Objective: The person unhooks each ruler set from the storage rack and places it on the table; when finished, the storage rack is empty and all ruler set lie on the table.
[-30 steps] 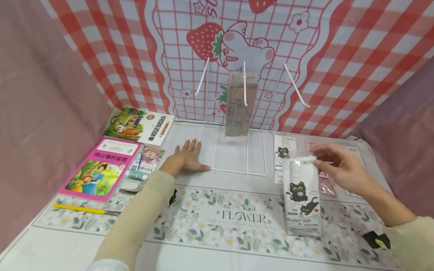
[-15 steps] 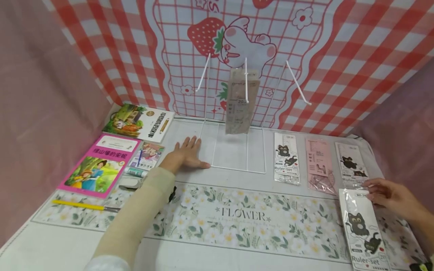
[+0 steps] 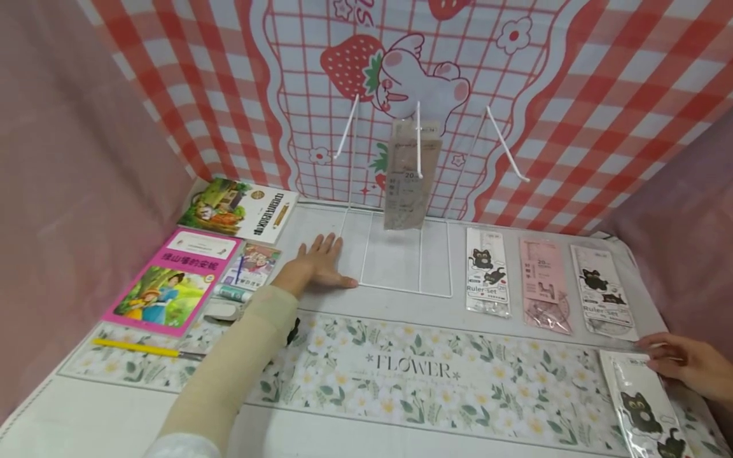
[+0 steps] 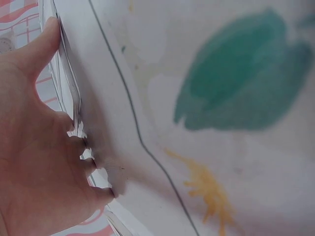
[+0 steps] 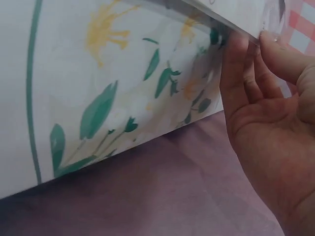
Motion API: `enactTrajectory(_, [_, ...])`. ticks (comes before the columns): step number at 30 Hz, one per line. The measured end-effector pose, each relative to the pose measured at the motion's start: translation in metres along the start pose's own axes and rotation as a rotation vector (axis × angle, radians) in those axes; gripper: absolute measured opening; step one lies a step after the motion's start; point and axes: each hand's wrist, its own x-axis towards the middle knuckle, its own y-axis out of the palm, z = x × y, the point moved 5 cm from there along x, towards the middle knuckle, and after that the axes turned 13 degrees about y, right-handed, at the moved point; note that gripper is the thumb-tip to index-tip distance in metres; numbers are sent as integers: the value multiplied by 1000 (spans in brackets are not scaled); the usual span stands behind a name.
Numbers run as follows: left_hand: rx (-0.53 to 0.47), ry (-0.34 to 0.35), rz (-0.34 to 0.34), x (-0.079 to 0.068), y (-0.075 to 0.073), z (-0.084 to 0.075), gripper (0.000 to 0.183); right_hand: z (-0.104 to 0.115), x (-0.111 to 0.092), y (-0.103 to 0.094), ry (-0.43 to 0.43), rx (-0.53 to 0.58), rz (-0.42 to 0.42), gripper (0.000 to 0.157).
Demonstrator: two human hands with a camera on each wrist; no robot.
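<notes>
At the right edge of the head view, my right hand [image 3: 690,366] pinches the upper corner of a ruler set packet [image 3: 641,410] with black cats on it. In the right wrist view, thumb and fingers meet at the edge of this ruler set packet [image 5: 241,22]. My left hand [image 3: 319,264] presses flat with spread fingers on the table, thumb at the base of a white wire rack [image 3: 406,291]. From the rack's middle hook hangs a greyish ruler packet [image 3: 408,191]; its two outer hooks carry nothing.
On the right lie a cat ruler packet [image 3: 487,267], a pink ruler packet [image 3: 541,273] and another cat packet [image 3: 598,280]. Books [image 3: 172,280], a glue stick [image 3: 231,292], a grey eraser-like item [image 3: 223,312] and a yellow brush [image 3: 137,346] are on the left.
My right hand has carried the ruler set packet right and toward the front edge, uncovering the packets lying behind. My left hand has stayed in place by the rack.
</notes>
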Motion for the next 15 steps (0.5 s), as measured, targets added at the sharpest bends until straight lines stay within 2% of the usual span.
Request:
enactTrajectory(4, [7,-6,-4,-1,-1,-2,115,-23,16,5,105,-19,5,68])
enactTrajectory(7, [14,-10,-4,3,1,1,116,-36,22,5,166,-11,-4,88])
enactTrajectory(10, [20,-5,-5,3,0,0,115,-40,22,3,206,37,-2,97])
enactTrajectory(15, [17,6,0,-2,-2,-3,113,-42,17,1,277,145,24,100])
